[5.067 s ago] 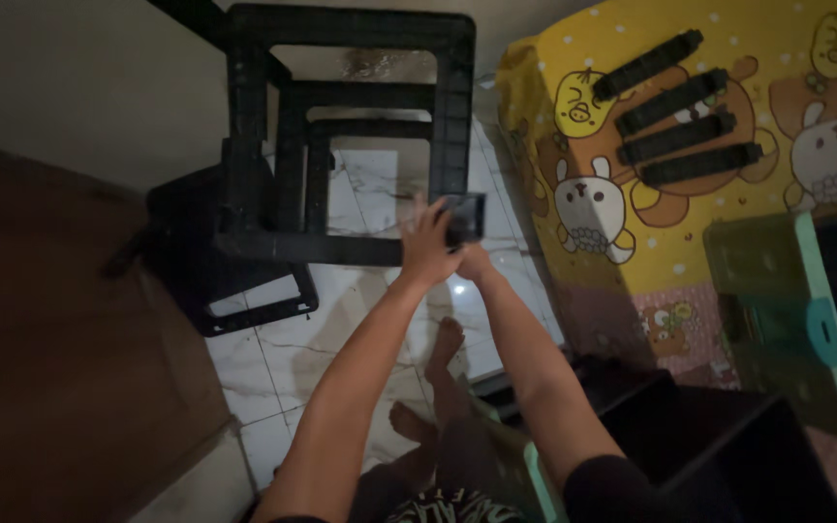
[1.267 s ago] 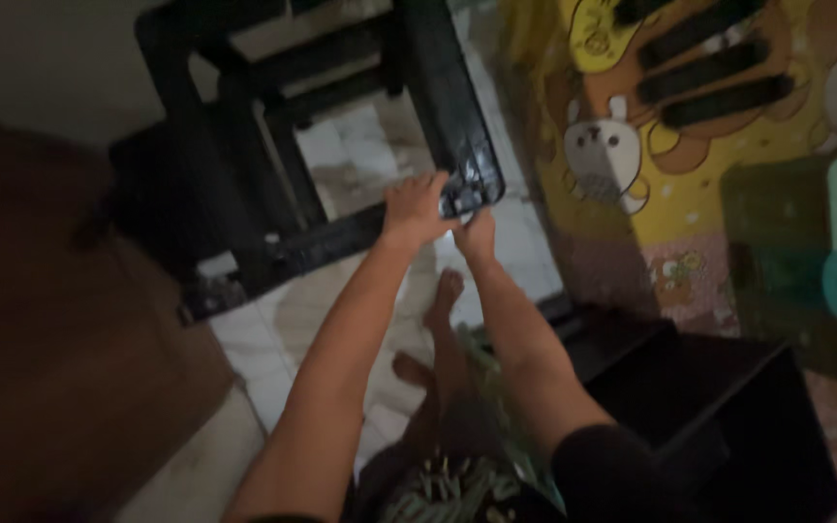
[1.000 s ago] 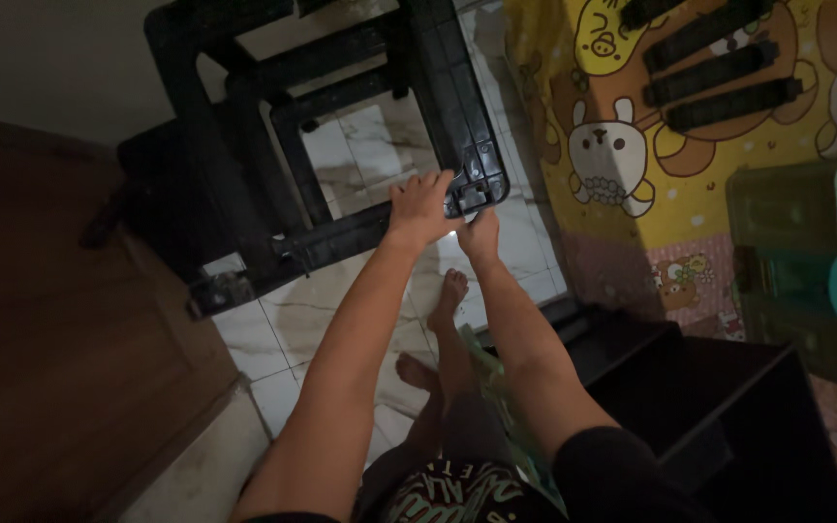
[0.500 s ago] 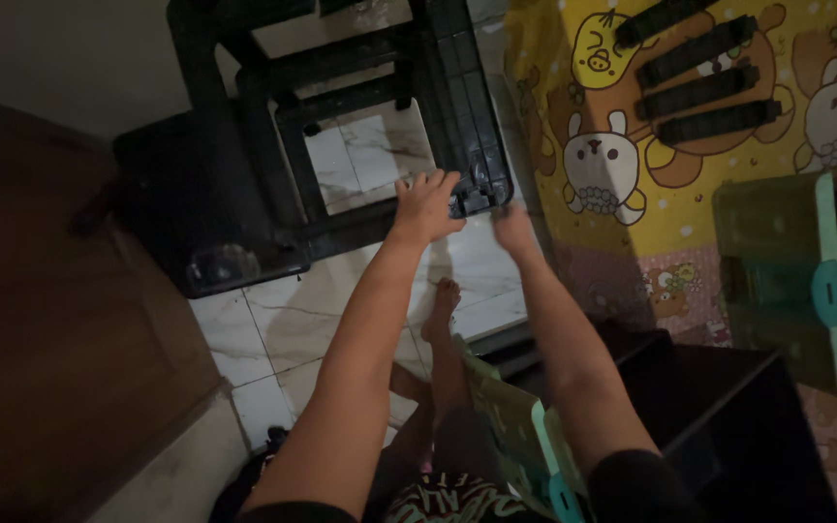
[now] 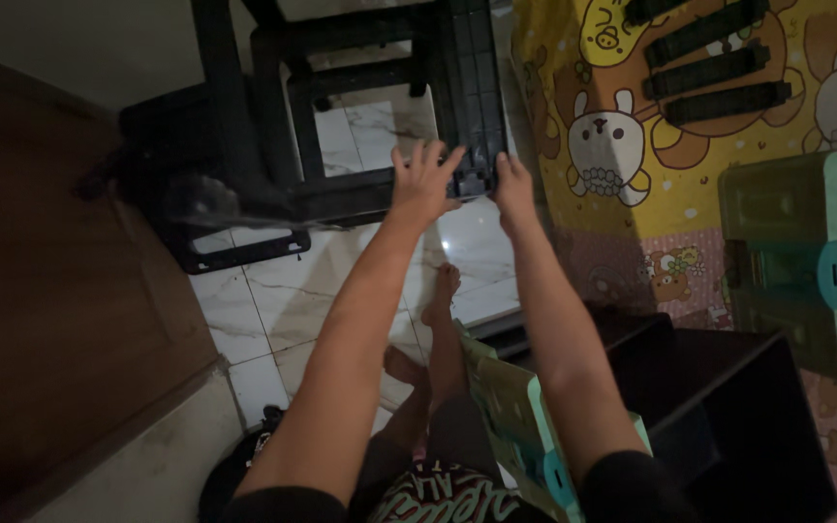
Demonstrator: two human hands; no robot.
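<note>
A black plastic frame [image 5: 467, 87] with open square sections stands on the white tiled floor in front of me. My left hand [image 5: 421, 182] lies on its near rail with the fingers spread, close to the near right corner. My right hand [image 5: 513, 191] grips that corner [image 5: 472, 182] from the right side. My bare feet [image 5: 440, 300] show below between my arms.
A yellow cartoon-print mat [image 5: 728, 126] with several black bars [image 5: 719, 68] lies at right. A green panel with a teal handle [image 5: 787, 261] rests on it; another [image 5: 520, 436] leans at my legs. Black boxes [image 5: 728, 416] sit lower right, a brown wooden surface [image 5: 50, 320] left.
The view has shifted, so the frame sits higher in view. My left hand has spread its fingers on the rail; my right hand stays at the frame's corner.
</note>
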